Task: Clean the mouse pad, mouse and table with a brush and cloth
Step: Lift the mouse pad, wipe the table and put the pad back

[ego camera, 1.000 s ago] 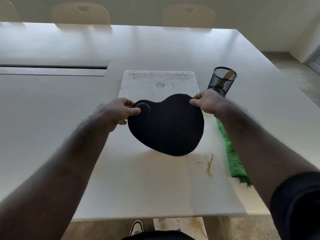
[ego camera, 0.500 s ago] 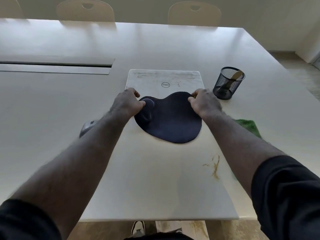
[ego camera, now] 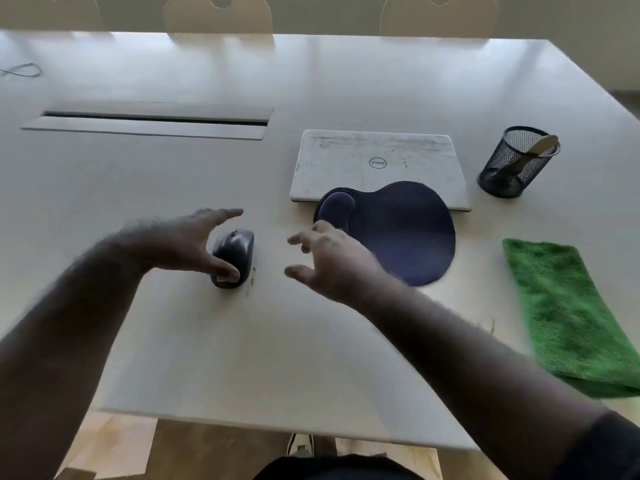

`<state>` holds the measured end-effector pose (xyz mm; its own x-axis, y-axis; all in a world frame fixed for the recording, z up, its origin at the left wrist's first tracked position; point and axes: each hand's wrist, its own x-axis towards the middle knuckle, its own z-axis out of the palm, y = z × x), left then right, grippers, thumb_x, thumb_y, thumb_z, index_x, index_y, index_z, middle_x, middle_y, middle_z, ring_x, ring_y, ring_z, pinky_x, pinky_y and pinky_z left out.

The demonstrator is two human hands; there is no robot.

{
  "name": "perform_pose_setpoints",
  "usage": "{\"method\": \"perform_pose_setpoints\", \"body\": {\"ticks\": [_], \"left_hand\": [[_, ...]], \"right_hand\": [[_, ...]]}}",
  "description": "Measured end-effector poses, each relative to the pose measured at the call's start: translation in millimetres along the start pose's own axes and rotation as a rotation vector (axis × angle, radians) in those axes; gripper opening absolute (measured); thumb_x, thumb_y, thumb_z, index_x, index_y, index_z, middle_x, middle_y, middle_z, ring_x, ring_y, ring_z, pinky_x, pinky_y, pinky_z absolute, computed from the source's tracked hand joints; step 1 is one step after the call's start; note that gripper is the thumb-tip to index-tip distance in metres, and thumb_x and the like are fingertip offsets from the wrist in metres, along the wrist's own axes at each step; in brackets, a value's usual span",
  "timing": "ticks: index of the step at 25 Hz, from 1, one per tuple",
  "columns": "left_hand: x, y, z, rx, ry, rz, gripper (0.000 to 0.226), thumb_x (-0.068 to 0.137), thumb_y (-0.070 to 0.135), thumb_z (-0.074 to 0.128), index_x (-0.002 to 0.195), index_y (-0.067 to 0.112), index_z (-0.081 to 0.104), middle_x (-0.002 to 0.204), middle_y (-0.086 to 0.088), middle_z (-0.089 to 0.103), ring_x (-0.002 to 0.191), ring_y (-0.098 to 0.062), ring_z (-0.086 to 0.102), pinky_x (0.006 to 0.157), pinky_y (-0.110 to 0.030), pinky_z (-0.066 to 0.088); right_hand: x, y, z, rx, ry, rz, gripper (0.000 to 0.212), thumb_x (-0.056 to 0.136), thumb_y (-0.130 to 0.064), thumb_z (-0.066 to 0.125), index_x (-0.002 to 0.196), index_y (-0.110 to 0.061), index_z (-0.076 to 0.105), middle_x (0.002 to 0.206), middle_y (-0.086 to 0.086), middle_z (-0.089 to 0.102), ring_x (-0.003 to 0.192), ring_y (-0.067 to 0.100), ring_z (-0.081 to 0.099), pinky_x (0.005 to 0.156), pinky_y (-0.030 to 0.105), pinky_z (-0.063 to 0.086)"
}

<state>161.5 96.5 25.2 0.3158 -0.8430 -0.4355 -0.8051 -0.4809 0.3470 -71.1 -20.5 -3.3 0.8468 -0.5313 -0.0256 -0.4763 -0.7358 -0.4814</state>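
A dark blue mouse pad (ego camera: 401,223) with a wrist rest lies flat on the white table (ego camera: 277,341), its far edge overlapping a closed white laptop (ego camera: 377,161). A dark mouse (ego camera: 237,249) sits left of the pad. My left hand (ego camera: 180,242) is spread around the mouse's left side, thumb touching its near end, fingers apart. My right hand (ego camera: 329,261) hovers open just right of the mouse, over the pad's left edge, holding nothing. A folded green cloth (ego camera: 568,317) lies at the right. A brush handle (ego camera: 535,148) sticks out of a black mesh cup (ego camera: 512,164).
A long cable slot (ego camera: 152,121) runs across the table at the far left. Small brown crumbs (ego camera: 252,275) lie beside the mouse. Chair backs (ego camera: 218,12) stand along the far side. The table's near edge (ego camera: 277,424) is close to my body.
Both hands have let go of the mouse pad, which now lies on the table and laptop edge. They moved left to the mouse, and the view shifted left.
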Motion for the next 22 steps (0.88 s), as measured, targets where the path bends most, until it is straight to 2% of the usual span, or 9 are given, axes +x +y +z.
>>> {"method": "perform_pose_setpoints", "body": {"ticks": [3, 6, 9, 13, 18, 22], "left_hand": [[0, -11, 15, 0.108, 0.002, 0.048, 0.125, 0.054, 0.059, 0.084, 0.152, 0.042, 0.007, 0.157, 0.006, 0.023, 0.145, -0.015, 0.019, 0.116, -0.033, 0.017], [6, -15, 23, 0.182, 0.051, 0.091, 0.125, 0.052, 0.068, 0.076, 0.151, 0.045, 0.003, 0.157, 0.006, 0.025, 0.146, -0.017, 0.015, 0.118, -0.042, 0.012], [9, -20, 25, 0.195, 0.065, 0.124, 0.122, 0.05, 0.071, 0.07, 0.15, 0.045, 0.005, 0.154, 0.007, 0.029, 0.144, -0.018, 0.02, 0.117, -0.045, 0.013], [13, -28, 19, 0.181, 0.091, 0.152, 0.118, 0.048, 0.068, 0.068, 0.149, 0.044, 0.012, 0.146, 0.006, 0.037, 0.135, -0.02, 0.033, 0.115, -0.042, 0.021], [32, -40, -3, 0.058, 0.084, 0.137, 0.117, 0.048, 0.056, 0.082, 0.146, 0.046, 0.02, 0.146, 0.004, 0.036, 0.132, -0.022, 0.037, 0.112, -0.043, 0.031], [53, -51, -15, 0.012, 0.11, 0.159, 0.115, 0.053, 0.046, 0.089, 0.147, 0.042, 0.024, 0.146, 0.001, 0.036, 0.13, -0.022, 0.038, 0.11, -0.04, 0.033]], "right_hand": [[15, -25, 27, -0.095, -0.074, -0.001, 0.07, 0.086, -0.055, 0.064, 0.145, -0.024, 0.043, 0.133, 0.004, 0.048, 0.12, 0.024, 0.05, 0.098, 0.039, 0.047], [25, -38, 42, -0.118, -0.063, 0.014, 0.068, 0.087, -0.056, 0.062, 0.142, -0.022, 0.044, 0.129, 0.006, 0.048, 0.115, 0.027, 0.052, 0.093, 0.039, 0.047], [28, -45, 49, -0.104, -0.043, 0.027, 0.062, 0.088, -0.054, 0.062, 0.139, -0.021, 0.048, 0.122, 0.006, 0.05, 0.11, 0.027, 0.055, 0.087, 0.038, 0.046], [25, -44, 42, -0.105, -0.038, 0.033, 0.062, 0.089, -0.055, 0.061, 0.139, -0.022, 0.048, 0.127, 0.005, 0.051, 0.111, 0.025, 0.056, 0.091, 0.039, 0.05], [6, -27, 6, -0.061, 0.05, 0.093, 0.051, 0.091, -0.05, 0.059, 0.138, -0.031, 0.052, 0.127, -0.003, 0.055, 0.112, 0.017, 0.059, 0.09, 0.033, 0.048], [-35, 16, -32, -0.061, 0.245, 0.195, 0.04, 0.091, -0.047, 0.058, 0.129, -0.036, 0.059, 0.111, -0.011, 0.057, 0.102, 0.014, 0.058, 0.081, 0.03, 0.044]]}}
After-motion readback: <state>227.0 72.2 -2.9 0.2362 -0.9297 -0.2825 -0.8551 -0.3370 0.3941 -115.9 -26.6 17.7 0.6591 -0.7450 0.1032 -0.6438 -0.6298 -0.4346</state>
